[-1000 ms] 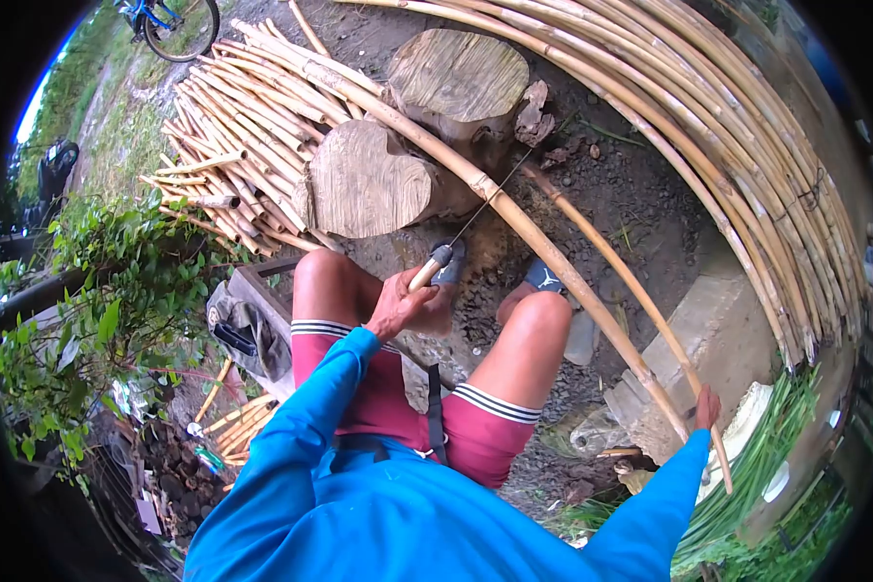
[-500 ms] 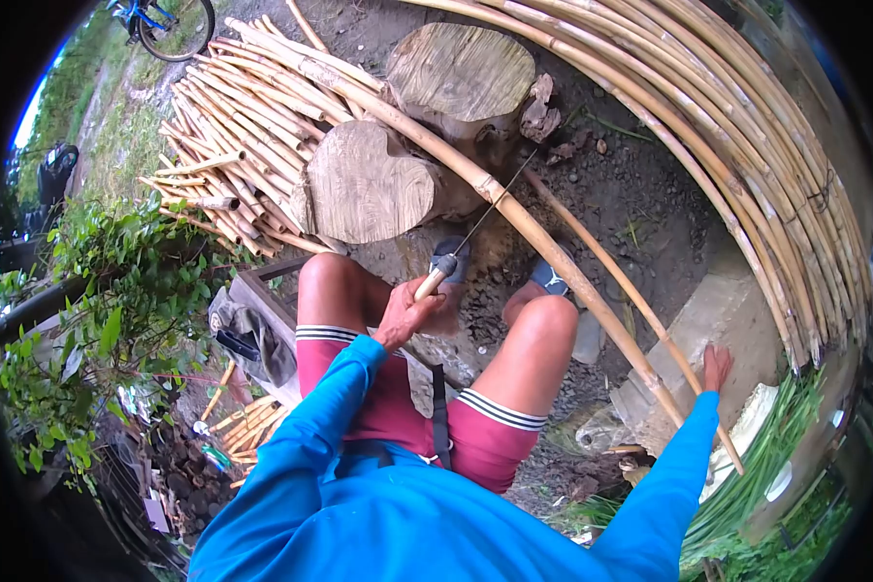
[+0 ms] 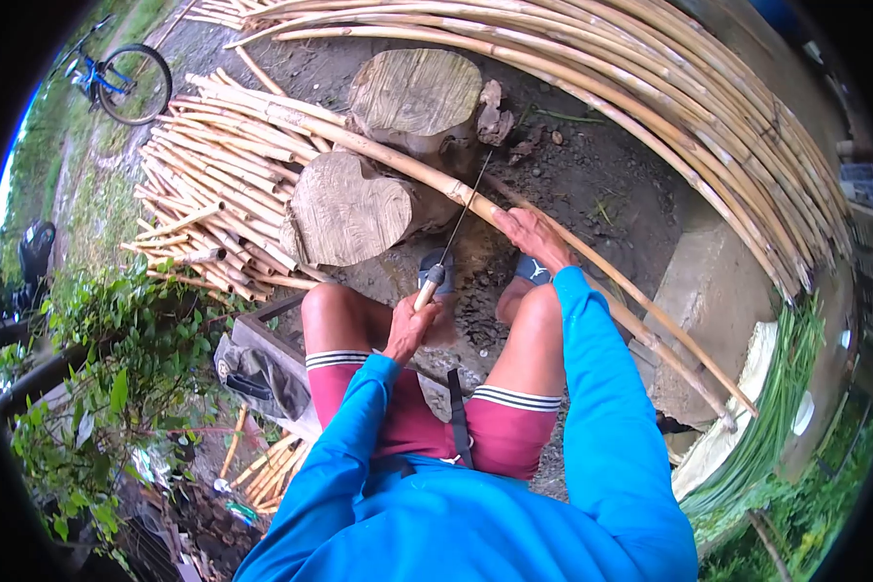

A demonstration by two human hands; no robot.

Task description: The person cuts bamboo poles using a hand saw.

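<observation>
My left hand (image 3: 412,325) is closed round the pale handle of a long thin-bladed tool (image 3: 432,283). The blade points up and away, and its upper part overlaps a thick bamboo pole (image 3: 407,165) in view; whether they touch I cannot tell. This pole slants from the upper left, between two wooden stumps, to the lower right. My right hand (image 3: 533,238) grips it just right of the blade. A thinner bamboo pole (image 3: 640,291) runs alongside, close to the right hand. Both hands are above and in front of my knees.
Two cut stumps (image 3: 349,209) (image 3: 414,92) stand ahead. A pile of short bamboo pieces (image 3: 213,179) is at left, with a blue bicycle (image 3: 116,85) behind. Long bamboo poles (image 3: 689,126) curve along the right, near a concrete block (image 3: 713,301) and green strands (image 3: 781,407).
My right hand has moved from the far lower right, beside the poles' ends, up and inward onto the thick pole. My left hand still holds the tool. The view has shifted.
</observation>
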